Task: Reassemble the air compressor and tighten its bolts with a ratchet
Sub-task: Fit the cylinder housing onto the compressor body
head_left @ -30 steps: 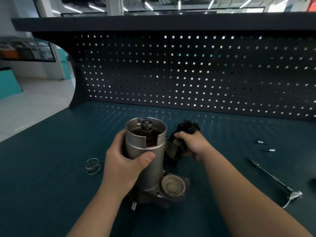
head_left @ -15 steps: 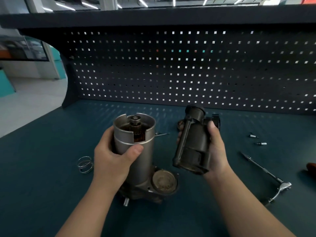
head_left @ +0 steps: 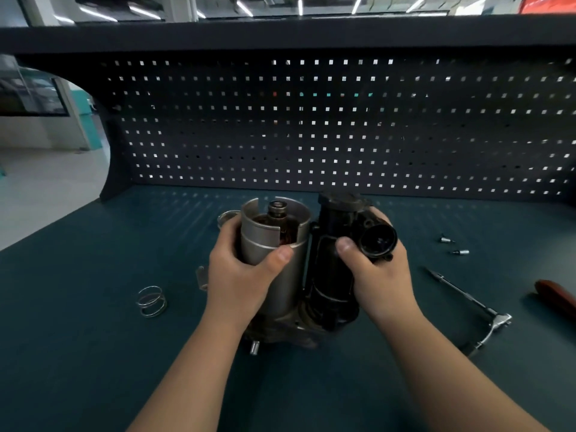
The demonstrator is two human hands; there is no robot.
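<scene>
Head cam: dark pegboard (head_left: 311, 126) behind, teal bench (head_left: 93, 353) below. L hand (head_left: 240, 275) wrapped round silver motor can (head_left: 274, 244). R hand (head_left: 380, 275) gripping black housing (head_left: 330, 275), just right of L thumb. Risk: housing could seat crooked on base (head_left: 286, 333) and slip. The ratchet (head_left: 467, 297) and bolts (head_left: 460, 252) are well right of R fingers.

A spring (head_left: 151, 301) lies left of the compressor (head_left: 274, 275), the ratchet (head_left: 467, 302) right.

Head-worn camera looks forward and down, close over the workbench (head_left: 93, 353).
</scene>
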